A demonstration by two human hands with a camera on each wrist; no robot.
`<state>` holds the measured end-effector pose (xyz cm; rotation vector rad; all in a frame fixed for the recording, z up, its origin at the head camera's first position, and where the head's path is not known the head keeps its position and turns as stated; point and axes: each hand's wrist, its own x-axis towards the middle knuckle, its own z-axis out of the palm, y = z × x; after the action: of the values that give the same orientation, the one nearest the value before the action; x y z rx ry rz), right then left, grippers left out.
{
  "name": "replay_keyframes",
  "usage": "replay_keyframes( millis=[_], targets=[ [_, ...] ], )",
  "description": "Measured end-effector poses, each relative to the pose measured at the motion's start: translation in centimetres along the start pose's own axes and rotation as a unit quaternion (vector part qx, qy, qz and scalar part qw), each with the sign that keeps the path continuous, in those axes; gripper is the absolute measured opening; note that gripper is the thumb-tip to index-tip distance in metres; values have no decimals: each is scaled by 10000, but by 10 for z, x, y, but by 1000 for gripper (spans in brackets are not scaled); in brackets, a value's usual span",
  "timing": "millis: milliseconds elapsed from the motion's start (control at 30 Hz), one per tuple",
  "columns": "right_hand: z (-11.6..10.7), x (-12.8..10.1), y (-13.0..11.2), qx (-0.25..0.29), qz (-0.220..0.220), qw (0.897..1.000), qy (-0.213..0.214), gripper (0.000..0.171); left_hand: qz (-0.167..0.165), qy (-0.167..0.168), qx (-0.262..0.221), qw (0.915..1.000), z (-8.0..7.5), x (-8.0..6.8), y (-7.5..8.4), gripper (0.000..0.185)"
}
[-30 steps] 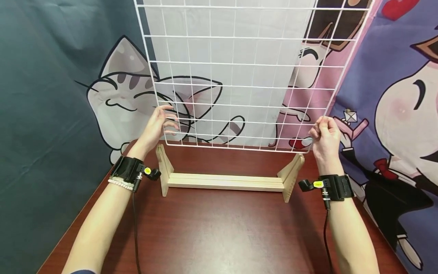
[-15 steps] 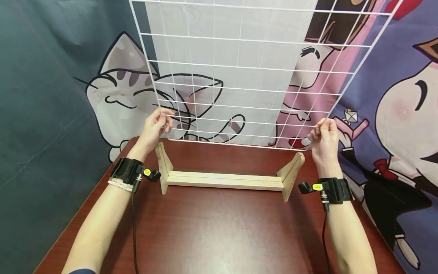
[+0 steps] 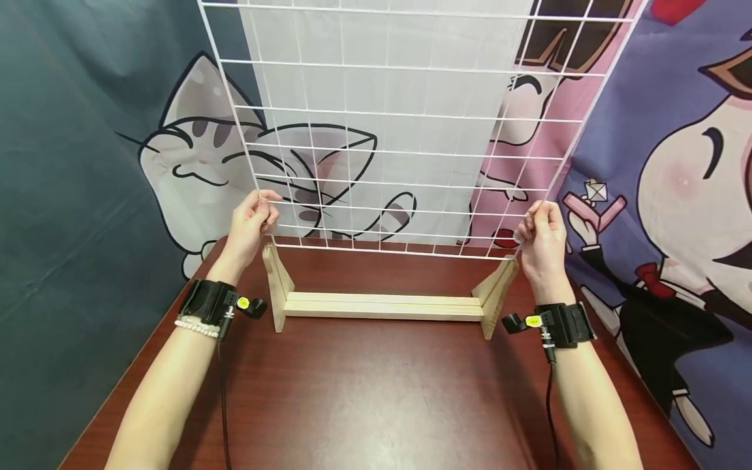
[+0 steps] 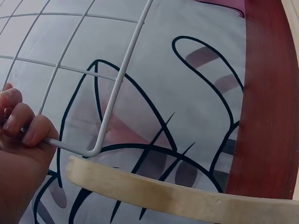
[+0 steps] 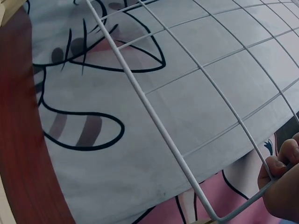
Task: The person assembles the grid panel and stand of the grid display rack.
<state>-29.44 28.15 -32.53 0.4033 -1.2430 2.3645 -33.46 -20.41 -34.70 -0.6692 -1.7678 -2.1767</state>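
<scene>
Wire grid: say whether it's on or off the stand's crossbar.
Off: left hand and right hand grip the grid; tabletop shows between its bottom rod and the crossbar.

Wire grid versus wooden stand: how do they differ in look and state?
The wire grid is white, open mesh; the wooden stand is a pale yellowish bar between two end pieces. The left hand and right hand hold the grid, while the stand rests on the table. Both are light-coloured.

wire grid (image 3: 384, 113): smooth, coated-looking metal | stand (image 3: 384, 307): matt, smooth wood | tabletop (image 3: 376, 391): glossy wood-look | backdrop (image 3: 70, 196): matt cloth
</scene>
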Motion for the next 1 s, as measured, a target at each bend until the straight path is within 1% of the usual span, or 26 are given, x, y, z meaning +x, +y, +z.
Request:
replay_keyframes(
  millis=[200, 300, 467, 633, 700, 833, 900, 967, 1000],
  targets=[
    [-4, 0, 7, 220, 65, 9997, 30, 27, -17, 57, 8, 10000, -2, -3, -6, 20],
    [-4, 0, 9, 164, 41, 9999, -6, 27, -33, 59, -24, 10000, -3, -3, -8, 22],
    [-3, 1, 12, 67, 80, 9999, -22, 26, -81, 43, -208, 9997, -5, -5, -10, 22],
    [-1, 0, 13, 59, 80, 10000, 0, 25, 4, 26, -247, 9997, -7, -8, -11, 22],
    [0, 0, 13, 23, 44, 10000, 2, 25, 68, 94, -235, 9997, -6, -8, -11, 22],
    [-1, 1, 14, 1, 3, 10000, 47, 24, 241, 377, -241, 9987, -2, -8, -15, 22],
    [-3, 0, 14, 47, -46, 10000, 32, 24, 334, 545, -142, 9979, 1, -8, -18, 22],
    [-6, -1, 14, 200, -109, 9997, 1, 24, 459, 678, 37, 9966, 4, -8, -20, 22],
    [-7, -2, 15, 193, -190, 9996, -26, 24, 530, 739, 137, 9958, 5, -8, -20, 22]
  ],
)
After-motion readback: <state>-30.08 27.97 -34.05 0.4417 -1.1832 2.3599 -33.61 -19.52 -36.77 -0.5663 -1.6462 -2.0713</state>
